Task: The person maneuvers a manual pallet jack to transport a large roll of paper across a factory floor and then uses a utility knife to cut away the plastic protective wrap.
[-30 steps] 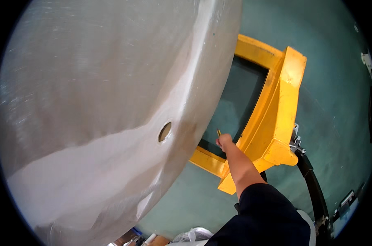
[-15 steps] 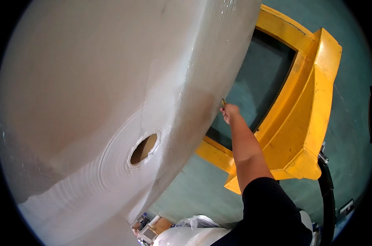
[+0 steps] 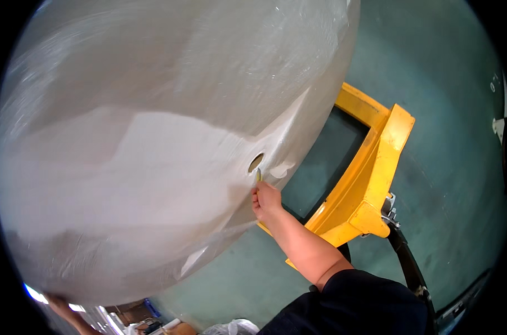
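A huge roll wrapped in clear and whitish plastic film (image 3: 170, 151) takes up the left and middle of the view. In its end face is a small oval core hole (image 3: 256, 162). Just below that hole my right hand (image 3: 266, 199) is closed around a slim yellow-handled knife (image 3: 259, 175), whose grey tip points up at the hole's lower rim. A loose pale flap of film (image 3: 281, 170) sticks out beside the tip. At the lower left, my left hand (image 3: 61, 306) lies against the roll's edge; its fingers are hidden or too dark to make out.
A yellow metal frame (image 3: 371, 167) with a rectangular opening stands on the green floor (image 3: 432, 139) right of the roll. A black bar (image 3: 407, 259) joins its near corner. Crumpled clear plastic (image 3: 231, 328) and assorted items lie at the bottom edge.
My right hand has moved from the roll's right edge to the core hole with the knife. The view has shifted, and my left hand now shows at the lower left.
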The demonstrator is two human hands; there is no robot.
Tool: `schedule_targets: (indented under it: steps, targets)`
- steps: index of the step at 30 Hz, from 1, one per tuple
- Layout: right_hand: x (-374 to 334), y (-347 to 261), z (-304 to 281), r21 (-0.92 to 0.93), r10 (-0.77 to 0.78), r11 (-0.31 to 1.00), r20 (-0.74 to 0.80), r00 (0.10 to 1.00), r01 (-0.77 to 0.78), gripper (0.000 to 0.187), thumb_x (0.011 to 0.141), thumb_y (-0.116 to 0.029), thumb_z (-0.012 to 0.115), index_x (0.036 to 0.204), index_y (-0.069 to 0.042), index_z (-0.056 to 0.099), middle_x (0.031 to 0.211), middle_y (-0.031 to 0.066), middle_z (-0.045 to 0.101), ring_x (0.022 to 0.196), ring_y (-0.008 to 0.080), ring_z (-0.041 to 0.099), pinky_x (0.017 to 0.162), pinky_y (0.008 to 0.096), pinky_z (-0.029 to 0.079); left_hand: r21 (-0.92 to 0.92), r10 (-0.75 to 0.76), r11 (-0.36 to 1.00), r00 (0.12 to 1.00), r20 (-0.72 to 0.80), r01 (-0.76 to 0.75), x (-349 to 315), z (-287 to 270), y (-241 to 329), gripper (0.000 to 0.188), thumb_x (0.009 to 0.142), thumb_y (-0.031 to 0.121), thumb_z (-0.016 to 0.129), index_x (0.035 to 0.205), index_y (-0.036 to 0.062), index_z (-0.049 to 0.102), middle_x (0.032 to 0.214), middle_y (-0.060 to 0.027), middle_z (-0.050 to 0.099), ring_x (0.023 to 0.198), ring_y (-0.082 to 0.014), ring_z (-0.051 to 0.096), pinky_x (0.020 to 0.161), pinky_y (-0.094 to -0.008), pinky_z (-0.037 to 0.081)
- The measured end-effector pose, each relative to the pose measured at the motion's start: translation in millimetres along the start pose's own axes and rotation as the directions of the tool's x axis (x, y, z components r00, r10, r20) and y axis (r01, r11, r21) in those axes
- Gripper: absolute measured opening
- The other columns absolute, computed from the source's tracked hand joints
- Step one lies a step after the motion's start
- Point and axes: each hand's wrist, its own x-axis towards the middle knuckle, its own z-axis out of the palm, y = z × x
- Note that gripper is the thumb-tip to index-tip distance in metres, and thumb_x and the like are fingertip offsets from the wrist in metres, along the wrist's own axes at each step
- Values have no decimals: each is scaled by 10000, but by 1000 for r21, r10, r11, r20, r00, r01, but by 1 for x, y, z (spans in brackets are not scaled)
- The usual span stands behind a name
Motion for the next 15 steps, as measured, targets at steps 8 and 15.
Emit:
schedule_targets:
  steps: [8, 15]
  targets:
    - [-63, 71, -74, -314, -161, 931, 101, 982, 185, 129, 850, -166, 430, 941, -86, 473, 746, 55, 566, 517, 100, 472, 445, 220, 356, 340, 151, 926, 987, 63, -163, 6, 5, -57, 618, 884, 468, 313, 1288, 0, 318, 1328, -195, 325, 1225, -297, 325, 995, -354, 243]
    - [-68, 60, -165, -540, -307, 769, 156, 939, 341, 87, 838, -140, 460, 874, -63, 480, 717, 73, 579, 480, 122, 490, 397, 229, 373, 201, 510, 860, 790, -341, -469, -75, -12, 33, 608, 878, 449, 363, 1304, 21, 285, 1319, -188, 328, 1239, -317, 291, 995, -485, 210]
